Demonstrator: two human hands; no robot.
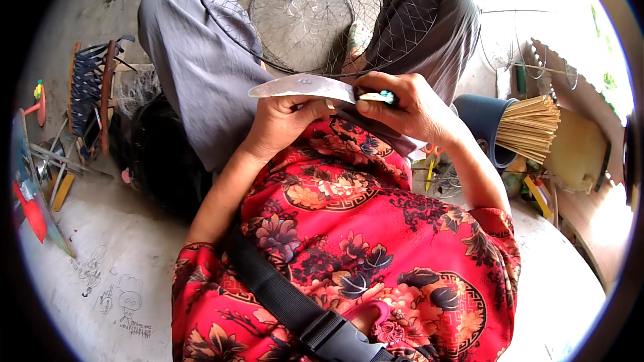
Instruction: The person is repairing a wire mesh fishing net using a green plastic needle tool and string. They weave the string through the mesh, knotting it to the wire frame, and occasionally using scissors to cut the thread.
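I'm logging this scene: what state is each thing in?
Curved silvery metal-looking piece: held crosswise
Left hand: gripping the piece's lower edge
Right hand: closed around its right end
Round black-framed mesh net: spread open
Dark-blue cylindrical plastic bucket: holding thin wooden sticks

The right hand grips one end of a curved, pale blade; the left hand touches its near edge. A hooped net occupies the far middle; at right, a blue bucket holds sticks.

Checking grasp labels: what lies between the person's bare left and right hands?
Head view: a pale, curved, flat, blade-shaped strip spans the gap, running from the left hand to the right hand.
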